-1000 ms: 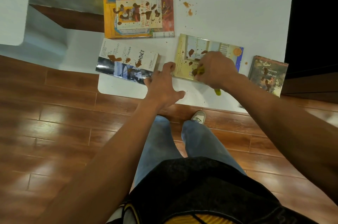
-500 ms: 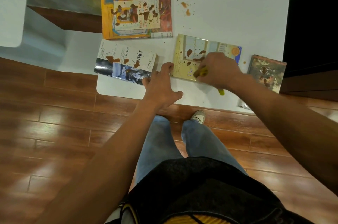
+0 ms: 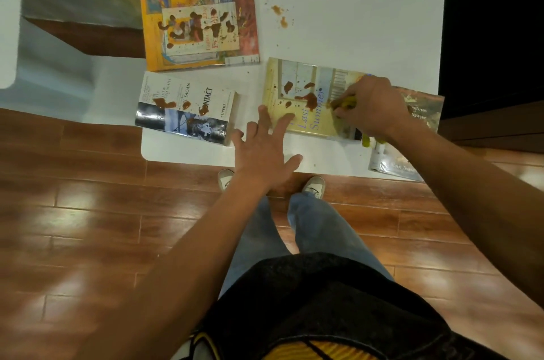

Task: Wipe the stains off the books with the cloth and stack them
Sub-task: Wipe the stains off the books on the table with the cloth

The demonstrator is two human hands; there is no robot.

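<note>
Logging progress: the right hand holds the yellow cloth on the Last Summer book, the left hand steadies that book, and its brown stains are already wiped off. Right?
Not quite. The head view shows brown stains still on the Last Summer book. The rest holds: right hand holds the yellow cloth, left hand steadies the book.

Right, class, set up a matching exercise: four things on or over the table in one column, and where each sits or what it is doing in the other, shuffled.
1. Contact book
2. Last Summer book
3. left hand
4. right hand

A. grips the yellow cloth
B. fingers spread, steadying a book's corner
C. being wiped
D. near left, stained

Pairs: 1-D, 2-C, 3-B, 4-A
</note>
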